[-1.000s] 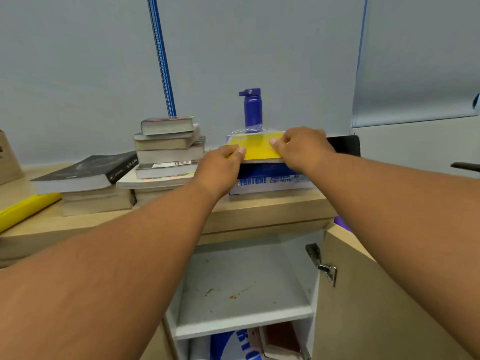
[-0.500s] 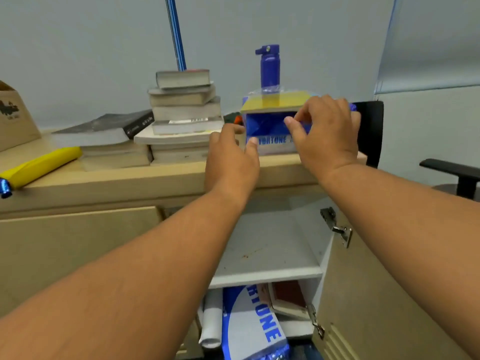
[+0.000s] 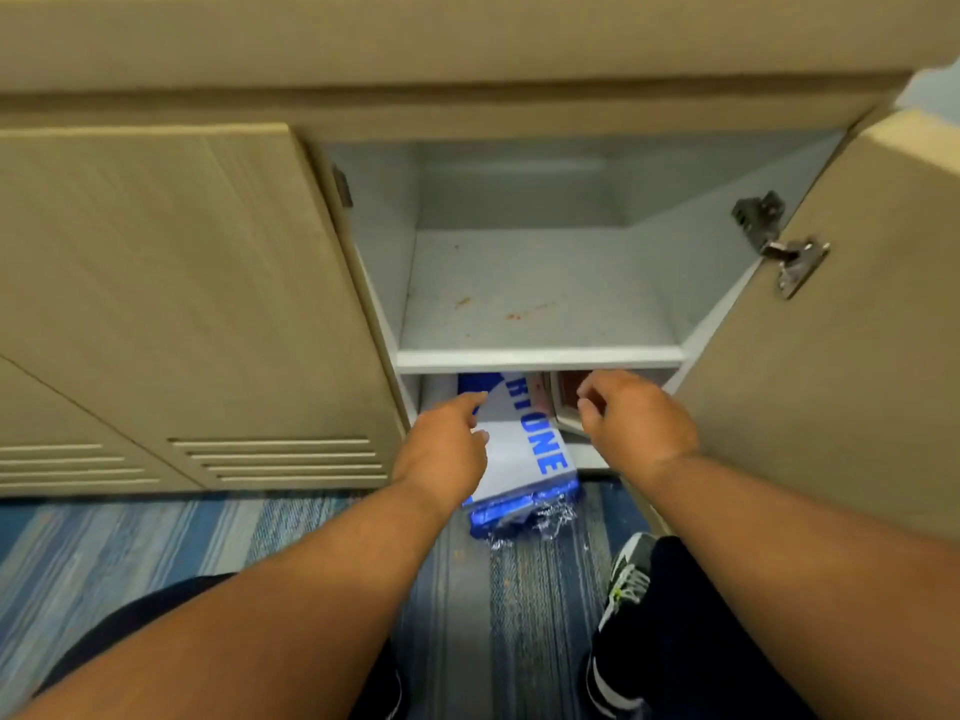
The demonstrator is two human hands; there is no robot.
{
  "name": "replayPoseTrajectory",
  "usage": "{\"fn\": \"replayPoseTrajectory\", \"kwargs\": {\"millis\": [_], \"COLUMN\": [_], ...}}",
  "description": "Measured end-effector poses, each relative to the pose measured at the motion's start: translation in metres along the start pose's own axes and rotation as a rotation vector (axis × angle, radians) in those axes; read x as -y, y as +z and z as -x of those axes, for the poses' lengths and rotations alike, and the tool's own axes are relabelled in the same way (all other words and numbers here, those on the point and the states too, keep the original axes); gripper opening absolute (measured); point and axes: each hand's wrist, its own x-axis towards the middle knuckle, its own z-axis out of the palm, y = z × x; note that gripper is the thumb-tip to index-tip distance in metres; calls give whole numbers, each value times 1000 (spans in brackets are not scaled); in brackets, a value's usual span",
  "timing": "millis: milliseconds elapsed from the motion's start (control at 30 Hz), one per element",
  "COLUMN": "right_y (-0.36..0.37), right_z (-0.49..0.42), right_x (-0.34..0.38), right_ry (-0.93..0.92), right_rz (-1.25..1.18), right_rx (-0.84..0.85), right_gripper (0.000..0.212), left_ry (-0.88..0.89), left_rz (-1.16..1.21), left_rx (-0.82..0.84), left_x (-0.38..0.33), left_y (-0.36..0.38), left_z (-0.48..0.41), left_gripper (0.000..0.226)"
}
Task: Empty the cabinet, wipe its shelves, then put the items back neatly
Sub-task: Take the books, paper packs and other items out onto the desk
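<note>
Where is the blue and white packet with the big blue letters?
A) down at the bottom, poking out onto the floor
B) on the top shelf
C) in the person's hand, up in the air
A: the blue and white packet leans out from under the shelf, and its crinkly end sits on the striped carpet.

Reaching in from the bottom corners toward the frame's centre, the left hand (image 3: 441,449) extends its forefinger forward while the right hand (image 3: 636,423) hangs loosely curled, gripping nothing.
</note>
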Motion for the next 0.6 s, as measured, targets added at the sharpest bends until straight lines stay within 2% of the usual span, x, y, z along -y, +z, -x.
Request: {"fn": "replayPoseTrajectory", "kwargs": {"millis": [133, 333, 400, 600], "right_y": [61, 130, 151, 192], "right_z": [-10, -49, -67, -119], "right_x": [-30, -59, -66, -81], "right_ry": [89, 178, 196, 287], "right_rz": [104, 111, 69, -28], "right_rx": [246, 424, 451, 390], "right_gripper": [22, 39, 44, 69], "left_ry": [-95, -116, -100, 8], "left_rz": [2, -100, -160, -418], "left_rx": [161, 345, 394, 588], "left_x": [39, 70, 77, 105], "left_y": [39, 83, 97, 130], "left_z": [-27, -74, -89, -120], "left_gripper": [48, 49, 52, 68]}}
